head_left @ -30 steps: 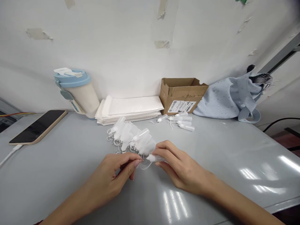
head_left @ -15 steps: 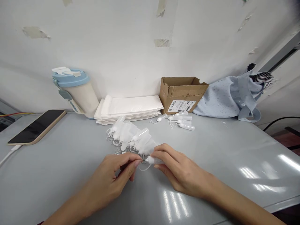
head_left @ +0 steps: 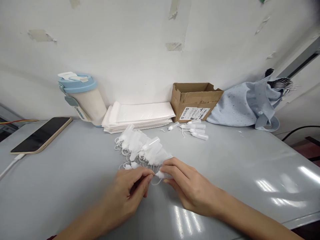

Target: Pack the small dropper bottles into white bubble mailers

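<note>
My right hand (head_left: 188, 185) is closed around a small white dropper bottle (head_left: 160, 174), its nozzle pointing left and a thin tether loop hanging below. My left hand (head_left: 136, 186) pinches a very thin pin-like piece (head_left: 154, 175) between thumb and forefinger, right at the nozzle's tip. Whether the pin has entered the nozzle is too small to tell. Just beyond both hands lies a pile of similar dropper bottles (head_left: 142, 146), with their tethers trailing toward me. The rest of the held bottle is hidden by my right fingers.
Several more bottles (head_left: 196, 126) lie before an open cardboard box (head_left: 197, 100). Left of it are stacked white envelopes (head_left: 142, 113), a blue-lidded tumbler (head_left: 86, 100) and a charging phone (head_left: 42, 135). A light blue bag (head_left: 240, 103) rests at the right against the wall.
My left hand has shifted slightly right, bringing the pin-like piece up to the nozzle and narrowing the gap between my hands. My right hand still holds the bottle.
</note>
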`<move>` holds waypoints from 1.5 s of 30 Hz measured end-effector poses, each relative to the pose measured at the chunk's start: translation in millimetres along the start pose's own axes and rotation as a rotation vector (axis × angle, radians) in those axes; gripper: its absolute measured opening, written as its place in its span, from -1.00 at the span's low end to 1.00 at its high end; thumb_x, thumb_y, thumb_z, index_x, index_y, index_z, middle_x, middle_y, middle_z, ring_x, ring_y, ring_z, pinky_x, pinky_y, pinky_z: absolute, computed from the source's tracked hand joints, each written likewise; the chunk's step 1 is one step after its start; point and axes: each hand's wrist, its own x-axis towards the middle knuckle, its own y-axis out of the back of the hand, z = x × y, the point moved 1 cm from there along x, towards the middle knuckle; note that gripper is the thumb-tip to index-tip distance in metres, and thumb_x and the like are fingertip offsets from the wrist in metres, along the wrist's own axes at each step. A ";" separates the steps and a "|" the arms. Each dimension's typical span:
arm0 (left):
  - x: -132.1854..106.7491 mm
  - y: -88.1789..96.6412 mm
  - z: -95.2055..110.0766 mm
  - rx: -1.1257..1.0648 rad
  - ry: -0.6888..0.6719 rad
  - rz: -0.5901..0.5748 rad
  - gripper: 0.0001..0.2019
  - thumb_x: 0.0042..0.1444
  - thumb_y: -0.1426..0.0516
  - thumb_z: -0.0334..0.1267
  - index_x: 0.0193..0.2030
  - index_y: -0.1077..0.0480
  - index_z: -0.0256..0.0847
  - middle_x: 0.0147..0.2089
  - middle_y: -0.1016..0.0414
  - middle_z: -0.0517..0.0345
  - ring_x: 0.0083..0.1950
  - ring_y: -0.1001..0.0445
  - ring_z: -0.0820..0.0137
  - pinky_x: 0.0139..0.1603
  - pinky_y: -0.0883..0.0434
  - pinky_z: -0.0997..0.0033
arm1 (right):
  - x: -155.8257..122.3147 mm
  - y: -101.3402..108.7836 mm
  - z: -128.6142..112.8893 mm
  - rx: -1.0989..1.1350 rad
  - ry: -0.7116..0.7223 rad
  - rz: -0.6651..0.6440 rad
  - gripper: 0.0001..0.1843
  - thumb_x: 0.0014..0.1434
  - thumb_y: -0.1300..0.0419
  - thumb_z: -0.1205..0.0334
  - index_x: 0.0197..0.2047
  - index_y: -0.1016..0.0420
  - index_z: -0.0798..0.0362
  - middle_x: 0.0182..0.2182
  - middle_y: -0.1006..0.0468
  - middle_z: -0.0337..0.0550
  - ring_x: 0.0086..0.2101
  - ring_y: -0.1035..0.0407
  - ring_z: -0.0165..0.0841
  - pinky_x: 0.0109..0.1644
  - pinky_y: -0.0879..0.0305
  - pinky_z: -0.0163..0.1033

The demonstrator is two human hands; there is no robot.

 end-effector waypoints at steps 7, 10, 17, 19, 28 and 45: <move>1.4 5.4 -1.2 -0.069 0.065 -0.065 -0.76 0.27 0.04 -0.24 -0.30 -0.43 -0.15 -0.57 -0.36 0.34 -0.58 -0.32 0.53 -0.53 -0.28 0.60 | 2.5 2.1 1.2 0.053 -0.024 0.007 -0.75 0.29 0.03 0.43 0.02 -0.27 0.24 -0.16 -0.42 0.12 -0.15 -0.38 -0.27 -0.14 -0.44 -0.19; 3.9 8.6 0.0 -0.095 0.118 -0.099 -0.77 0.25 0.02 -0.21 -0.25 -0.45 -0.15 -0.54 -0.41 0.31 -0.55 -0.36 0.51 -0.51 -0.31 0.59 | 2.5 5.0 1.4 0.061 -0.043 0.009 -0.75 0.29 0.02 0.41 0.03 -0.27 0.21 -0.15 -0.42 0.09 -0.15 -0.39 -0.28 -0.13 -0.45 -0.19; 4.1 9.5 -0.7 -0.122 0.149 -0.069 -0.76 0.24 0.01 -0.18 -0.23 -0.45 -0.16 -0.56 -0.39 0.31 -0.55 -0.35 0.50 -0.51 -0.31 0.56 | 3.8 6.8 1.8 0.037 -0.047 0.024 -0.76 0.29 0.02 0.40 0.02 -0.27 0.17 -0.17 -0.43 0.06 -0.17 -0.40 -0.29 -0.16 -0.46 -0.18; 4.5 9.0 0.0 -0.123 0.136 -0.070 -0.75 0.25 0.02 -0.18 -0.29 -0.44 -0.17 -0.55 -0.40 0.30 -0.55 -0.34 0.50 -0.50 -0.30 0.56 | 3.8 5.1 1.7 0.036 -0.036 0.024 -0.77 0.30 0.02 0.40 0.01 -0.27 0.17 -0.17 -0.43 0.07 -0.16 -0.40 -0.28 -0.15 -0.45 -0.18; 2.2 1.5 -2.4 -0.143 0.103 -0.043 -0.77 0.25 0.03 -0.23 -0.32 -0.41 -0.17 -0.59 -0.35 0.31 -0.59 -0.31 0.52 -0.56 -0.28 0.60 | 0.9 -1.4 0.9 0.058 -0.019 0.046 -0.76 0.28 0.03 0.43 0.01 -0.27 0.20 -0.18 -0.42 0.08 -0.17 -0.38 -0.29 -0.16 -0.45 -0.20; 2.3 -1.0 2.8 -0.051 0.056 -0.020 -0.77 0.24 0.04 -0.29 -0.40 -0.37 -0.17 -0.62 -0.33 0.34 -0.61 -0.32 0.54 -0.54 -0.27 0.59 | -0.4 -3.1 -0.8 0.017 0.003 0.042 -0.73 0.27 0.05 0.46 0.02 -0.28 0.20 -0.18 -0.43 0.10 -0.18 -0.37 -0.29 -0.18 -0.46 -0.19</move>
